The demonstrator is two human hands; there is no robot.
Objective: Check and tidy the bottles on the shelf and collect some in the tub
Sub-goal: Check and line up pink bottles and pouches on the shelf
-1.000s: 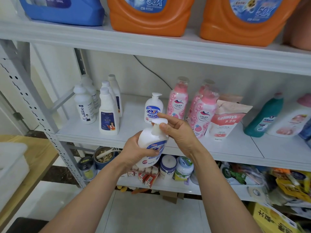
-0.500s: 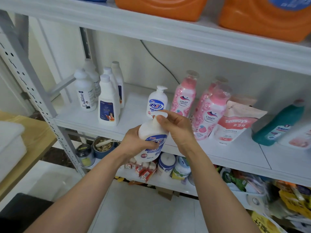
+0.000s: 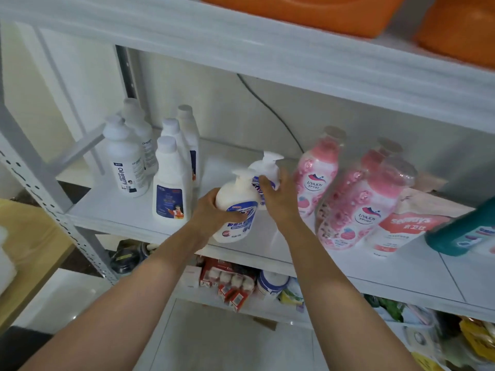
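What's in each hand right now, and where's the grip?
Left hand holds the front pump bottle, grip around its body's left side. Right hand is open, fingers at the rear pump bottle; no closed grip shows.

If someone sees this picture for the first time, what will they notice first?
First, the two bare forearms reaching up to the middle shelf: the left hand holds a white pump bottle, and the right hand touches a second pump bottle just behind it. Next, the pink bottles on the right and the orange jugs on the top shelf.
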